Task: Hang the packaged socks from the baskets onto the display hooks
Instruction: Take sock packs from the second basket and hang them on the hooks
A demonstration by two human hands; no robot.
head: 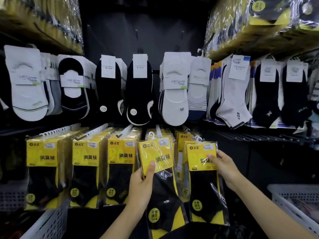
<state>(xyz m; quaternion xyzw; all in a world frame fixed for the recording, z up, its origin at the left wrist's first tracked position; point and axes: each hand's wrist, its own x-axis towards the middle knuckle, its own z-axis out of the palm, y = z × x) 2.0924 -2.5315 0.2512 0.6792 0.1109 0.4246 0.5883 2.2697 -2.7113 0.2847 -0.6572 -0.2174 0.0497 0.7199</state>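
Now: left pack (160, 183) tilted in the lower row, hanger (151, 134) just beside a hook (159, 130); left hand (141, 185) pinches its yellow card. Right pack (204, 180) upright alongside; right hand (224, 167) grips its edge, thumb on front. Basket (293, 200) lower right.

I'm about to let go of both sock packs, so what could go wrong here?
The tilted pack in your left hand has its white hanger loop beside the display hook, not clearly on it, so it could drop if released. Your right hand pinches the other pack only at its card edge; it might slip.
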